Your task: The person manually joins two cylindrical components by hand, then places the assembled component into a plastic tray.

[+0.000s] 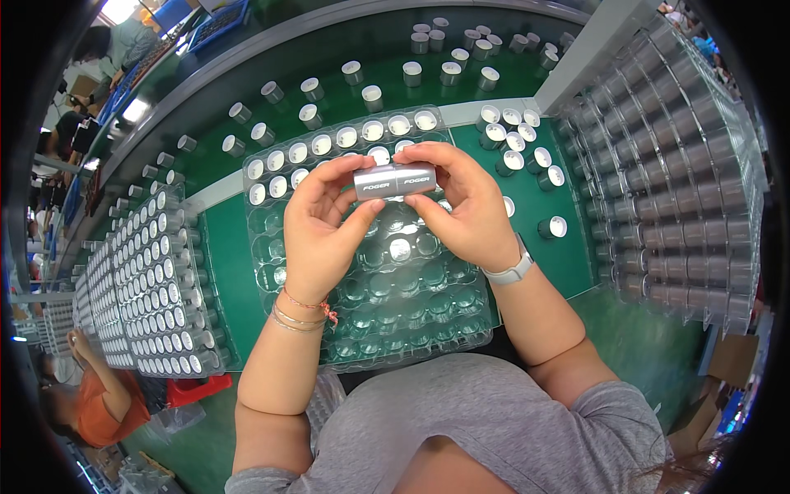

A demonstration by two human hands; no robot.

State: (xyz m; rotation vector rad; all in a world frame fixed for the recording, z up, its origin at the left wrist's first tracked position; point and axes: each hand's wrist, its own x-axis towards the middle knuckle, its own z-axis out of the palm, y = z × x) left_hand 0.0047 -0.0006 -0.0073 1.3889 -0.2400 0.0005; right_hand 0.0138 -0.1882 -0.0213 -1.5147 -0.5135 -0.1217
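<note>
My left hand (317, 226) and my right hand (465, 206) hold two short silver metal cylinders (395, 179) end to end, lying sideways between the fingertips, above a clear plastic blister tray (387, 305). The tray's far rows hold several white-capped silver cylinders (372, 131); its nearer pockets are bare. My left wrist wears thin bracelets, my right wrist a white watch.
Loose silver cylinders (411, 72) stand on the green conveyor belt beyond the tray, and more (514, 148) at the right. Filled trays (156, 280) stack at the left, stacked trays of cylinders (675, 181) at the right. A person in orange (99, 403) sits lower left.
</note>
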